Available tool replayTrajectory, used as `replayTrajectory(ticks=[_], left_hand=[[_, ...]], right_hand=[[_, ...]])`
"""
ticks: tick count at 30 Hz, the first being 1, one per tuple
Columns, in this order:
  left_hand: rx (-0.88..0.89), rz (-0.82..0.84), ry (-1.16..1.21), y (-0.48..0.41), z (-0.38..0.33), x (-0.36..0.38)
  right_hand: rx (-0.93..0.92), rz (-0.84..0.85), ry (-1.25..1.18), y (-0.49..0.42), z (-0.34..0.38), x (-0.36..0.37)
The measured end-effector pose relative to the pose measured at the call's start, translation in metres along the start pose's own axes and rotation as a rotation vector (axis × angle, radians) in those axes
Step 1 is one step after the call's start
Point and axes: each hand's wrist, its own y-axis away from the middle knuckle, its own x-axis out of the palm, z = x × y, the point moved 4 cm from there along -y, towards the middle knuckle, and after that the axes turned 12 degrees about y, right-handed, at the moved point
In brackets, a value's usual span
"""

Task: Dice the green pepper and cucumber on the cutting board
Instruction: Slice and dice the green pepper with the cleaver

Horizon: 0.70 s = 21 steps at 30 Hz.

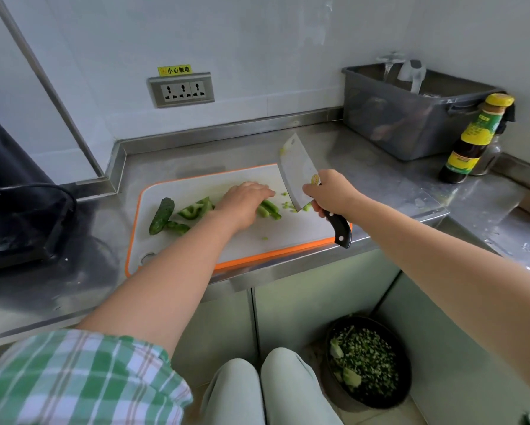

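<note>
Green-checked sleeve (pixel 73 378) lowest in the head view, the left hand (pixel 245 204) presses flat, fingers together, on glossy green pepper strips (pixel 271 209) mid cutting board (pixel 288 233), the right hand (pixel 328 191) clamped round a cleaver (pixel 297 173) tilted up beside pale dice (pixel 288 205), the dark, bumpy cucumber (pixel 161 215) at the board's left end.

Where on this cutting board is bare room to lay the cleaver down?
The board's near right corner, between the pepper strips and the orange front edge, is bare; so is the far strip behind the left hand. Steel counter between board and grey tub is also free. Crowded: the left end, with cucumber and pepper pieces.
</note>
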Motion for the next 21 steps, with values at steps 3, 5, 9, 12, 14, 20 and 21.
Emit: replayTrajectory(ticks=[3,5,9,12,14,20,21], left_hand=[[0.039,0.012,-0.058,-0.009,0.006,0.001],[0.064,0.021,-0.087,-0.011,0.008,0.001],[0.071,0.109,-0.131,-0.010,0.008,0.000],[0.034,0.153,-0.266,-0.009,0.005,0.003],[0.016,0.143,-0.371,-0.009,0.001,0.004],[-0.084,-0.028,-0.372,-0.006,0.000,0.007],[-0.142,-0.112,-0.316,-0.005,0.003,0.002]], right_hand=[[-0.019,0.004,0.001,-0.006,-0.004,0.000],[-0.016,0.013,-0.005,-0.007,-0.005,0.000],[-0.012,0.028,-0.016,-0.008,-0.007,0.003],[-0.009,0.041,-0.010,-0.008,-0.007,0.006],[-0.002,0.046,-0.006,-0.007,-0.008,0.007],[0.005,0.055,-0.022,0.003,-0.007,0.006],[-0.002,0.059,-0.022,0.006,-0.005,0.006]])
